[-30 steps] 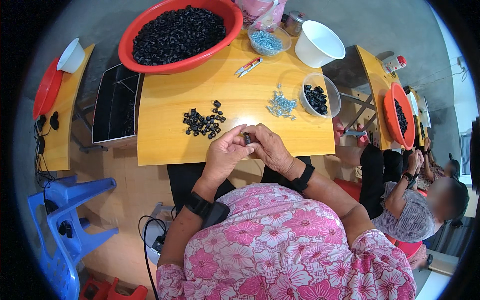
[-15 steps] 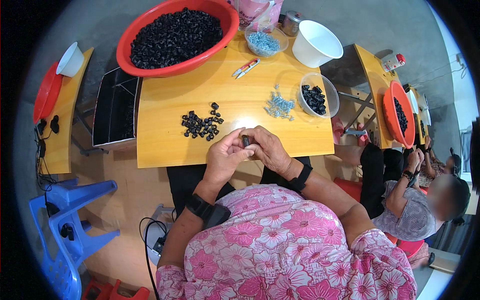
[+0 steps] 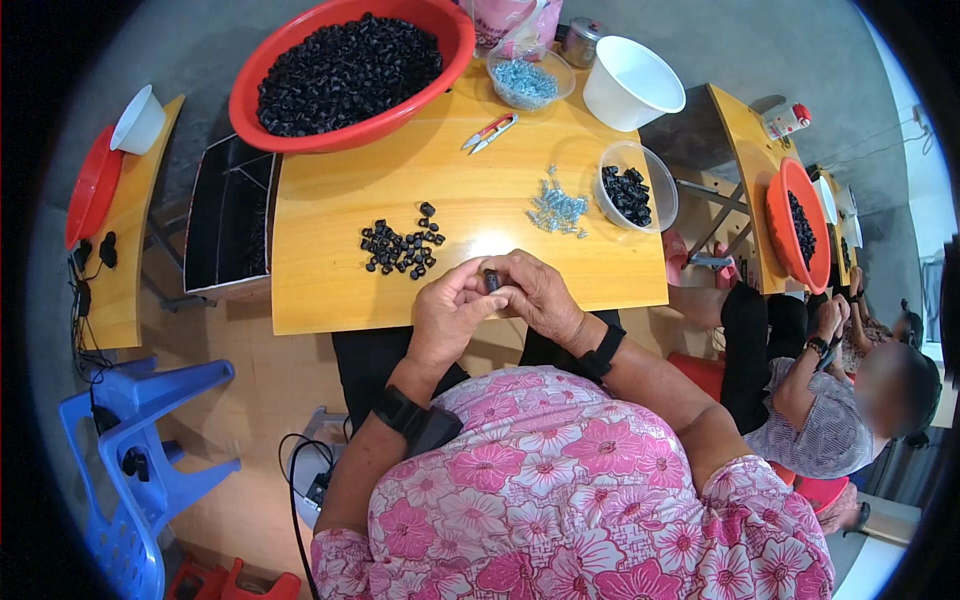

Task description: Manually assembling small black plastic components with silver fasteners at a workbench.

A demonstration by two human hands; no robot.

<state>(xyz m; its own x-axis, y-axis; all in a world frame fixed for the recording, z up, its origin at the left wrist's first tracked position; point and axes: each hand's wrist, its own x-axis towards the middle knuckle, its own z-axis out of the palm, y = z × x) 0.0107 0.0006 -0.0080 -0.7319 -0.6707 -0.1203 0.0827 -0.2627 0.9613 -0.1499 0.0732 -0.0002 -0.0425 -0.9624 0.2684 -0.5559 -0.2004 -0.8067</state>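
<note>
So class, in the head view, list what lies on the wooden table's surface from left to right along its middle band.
Pile of small black parts → heap of silvery screws → clear bowl of black parts. The hands, holding one black part, are nearer, at the table's front edge.

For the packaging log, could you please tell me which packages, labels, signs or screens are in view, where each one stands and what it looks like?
Pink plastic bag: far edge of the wooden table, beside the red basin; crumpled, pink with pale patches.
Small metal tin: right of the bag, round, silvery.
White and red container: on the next table to the right, small; its label is too small to make out.
No signs or screens show.
</note>
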